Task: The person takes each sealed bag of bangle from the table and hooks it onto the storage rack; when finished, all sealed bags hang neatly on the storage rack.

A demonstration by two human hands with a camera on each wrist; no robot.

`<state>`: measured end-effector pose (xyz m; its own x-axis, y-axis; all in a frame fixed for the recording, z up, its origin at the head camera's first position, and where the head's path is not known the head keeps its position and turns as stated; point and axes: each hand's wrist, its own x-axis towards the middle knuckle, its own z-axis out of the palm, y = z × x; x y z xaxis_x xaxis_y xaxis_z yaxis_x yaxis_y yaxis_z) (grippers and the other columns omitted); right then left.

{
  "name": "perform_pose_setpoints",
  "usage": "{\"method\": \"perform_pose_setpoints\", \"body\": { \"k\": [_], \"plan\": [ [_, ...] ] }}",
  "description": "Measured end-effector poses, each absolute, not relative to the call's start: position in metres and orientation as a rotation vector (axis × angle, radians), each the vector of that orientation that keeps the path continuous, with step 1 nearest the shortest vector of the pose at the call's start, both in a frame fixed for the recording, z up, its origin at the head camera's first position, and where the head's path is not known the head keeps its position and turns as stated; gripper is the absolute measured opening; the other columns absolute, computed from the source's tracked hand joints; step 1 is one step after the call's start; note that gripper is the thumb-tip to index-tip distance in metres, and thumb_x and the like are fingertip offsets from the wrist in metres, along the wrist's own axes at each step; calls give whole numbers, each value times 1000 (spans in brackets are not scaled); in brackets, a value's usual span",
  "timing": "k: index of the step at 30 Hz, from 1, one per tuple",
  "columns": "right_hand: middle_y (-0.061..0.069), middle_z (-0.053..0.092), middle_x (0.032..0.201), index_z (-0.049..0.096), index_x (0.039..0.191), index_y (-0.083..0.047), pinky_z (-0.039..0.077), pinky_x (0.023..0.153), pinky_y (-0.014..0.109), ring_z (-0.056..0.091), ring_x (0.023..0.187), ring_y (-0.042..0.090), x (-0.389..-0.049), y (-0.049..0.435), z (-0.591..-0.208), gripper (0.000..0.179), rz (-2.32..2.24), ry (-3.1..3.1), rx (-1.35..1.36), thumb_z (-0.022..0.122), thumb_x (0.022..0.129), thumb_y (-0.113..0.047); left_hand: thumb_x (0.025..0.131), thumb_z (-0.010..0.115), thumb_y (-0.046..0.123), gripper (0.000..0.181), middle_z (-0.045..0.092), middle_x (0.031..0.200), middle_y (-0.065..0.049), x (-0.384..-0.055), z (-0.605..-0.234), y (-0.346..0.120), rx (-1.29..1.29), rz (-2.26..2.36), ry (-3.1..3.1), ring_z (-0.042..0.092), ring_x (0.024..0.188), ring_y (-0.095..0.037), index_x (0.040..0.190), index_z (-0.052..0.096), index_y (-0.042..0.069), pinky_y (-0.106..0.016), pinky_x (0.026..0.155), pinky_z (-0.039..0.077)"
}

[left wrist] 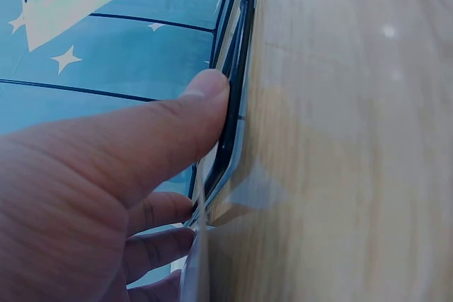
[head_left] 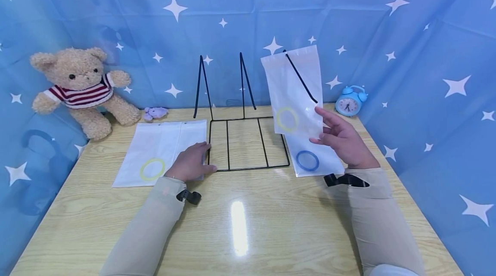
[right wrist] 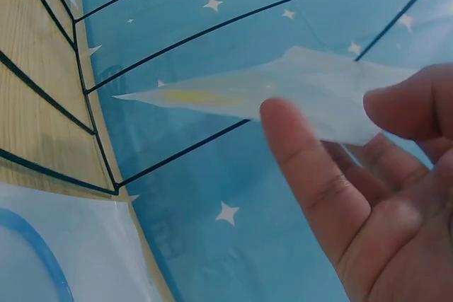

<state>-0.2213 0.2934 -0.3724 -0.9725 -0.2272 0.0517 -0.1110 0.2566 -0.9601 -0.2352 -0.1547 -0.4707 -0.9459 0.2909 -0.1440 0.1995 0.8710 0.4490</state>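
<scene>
A black wire rack point(head_left: 248, 168) with three upright bent prongs stands mid-table. My left hand point(head_left: 191, 162) grips its front left corner; in the left wrist view the thumb point(left wrist: 209, 97) presses the front wire and the other fingers lie at the side. A white plastic bag with a yellow ring point(head_left: 287, 119) hangs at the right prong point(head_left: 300, 75), whose front leg crosses before it. My right hand point(head_left: 342, 138) is at the bag's lower right edge, thumb and fingers apart. In the right wrist view the bag point(right wrist: 304, 97) appears nearly edge-on between the spread fingers.
A flat white bag with a yellow ring point(head_left: 153, 169) lies left of the rack. Another, with a blue ring point(head_left: 307, 161), lies at the right. Along the back are a teddy bear point(head_left: 83, 88), a small purple toy point(head_left: 155, 113) and a blue alarm clock point(head_left: 350, 101), before a starry curtain point(head_left: 232, 9).
</scene>
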Motion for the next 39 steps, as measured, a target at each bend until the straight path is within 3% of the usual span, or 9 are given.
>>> {"method": "perform_pose_setpoints", "body": {
  "k": [2, 5, 9, 12, 16, 19, 27, 34, 39],
  "plan": [
    [4, 38, 168, 40, 164, -36, 61, 94, 34, 63, 132, 26, -223, 294, -374, 76, -1830, 2403, -323, 54, 103, 7, 93, 81, 41, 85, 38, 168, -19, -235, -470, -155, 373, 648, 2834, 35, 155, -42, 160, 44, 4, -60, 123, 34],
    [5, 38, 168, 38, 164, -36, 60, 96, 29, 62, 133, 29, -224, 295, -377, 74, -1816, 2405, -333, 60, 104, 2, 93, 80, 42, 85, 38, 168, -19, -236, -470, -154, 373, 645, 2835, 35, 155, -43, 160, 44, 4, -61, 123, 34],
    [0, 28, 174, 38, 163, -41, 56, 97, 19, 42, 150, 37, -226, 296, -378, 74, -1761, 2430, -269, 65, 104, -5, 93, 80, 42, 85, 37, 168, -19, -236, -469, -154, 370, 646, 2832, 35, 155, -42, 161, 43, 5, -60, 123, 34],
    [5, 23, 175, 36, 165, -39, 56, 96, 18, 31, 155, 41, -227, 296, -379, 74, -1762, 2418, -273, 62, 105, -5, 93, 80, 42, 86, 37, 168, -18, -235, -468, -154, 370, 650, 2828, 34, 155, -42, 161, 43, 5, -60, 124, 34],
    [16, 30, 172, 31, 168, -30, 56, 98, 20, 36, 154, 44, -230, 297, -382, 71, -1797, 2388, -396, 59, 107, -5, 93, 80, 42, 86, 37, 168, -18, -236, -469, -155, 371, 657, 2828, 35, 155, -42, 161, 43, 5, -60, 123, 34],
    [16, 35, 170, 32, 167, -30, 55, 100, 20, 42, 152, 40, -232, 300, -383, 69, -1754, 2446, -403, 62, 107, -13, 93, 80, 42, 86, 37, 168, -18, -236, -470, -155, 369, 662, 2828, 35, 155, -42, 161, 43, 5, -60, 123, 34],
    [7, 42, 168, 35, 166, -31, 39, 121, 58, 49, 148, 33, -234, 316, -384, 65, -1575, 2570, -187, 62, 108, -22, 93, 80, 42, 86, 37, 169, -18, -235, -469, -155, 367, 652, 2829, 34, 155, -42, 161, 43, 5, -60, 124, 34],
    [16, 40, 167, 33, 167, -18, 37, 120, 65, 43, 150, 41, -240, 336, -392, 74, -1437, 2527, -106, 68, 104, -38, 93, 81, 42, 86, 37, 168, -18, -235, -470, -154, 364, 645, 2834, 34, 155, -41, 161, 43, 5, -59, 124, 34],
    [21, 37, 167, 32, 166, -12, 41, 117, 64, 43, 148, 43, -244, 345, -399, 75, -1321, 2512, -37, 66, 105, -39, 93, 80, 42, 86, 38, 168, -19, -236, -471, -155, 379, 637, 2840, 35, 155, -42, 161, 43, 4, -60, 123, 34]
  ]
}}
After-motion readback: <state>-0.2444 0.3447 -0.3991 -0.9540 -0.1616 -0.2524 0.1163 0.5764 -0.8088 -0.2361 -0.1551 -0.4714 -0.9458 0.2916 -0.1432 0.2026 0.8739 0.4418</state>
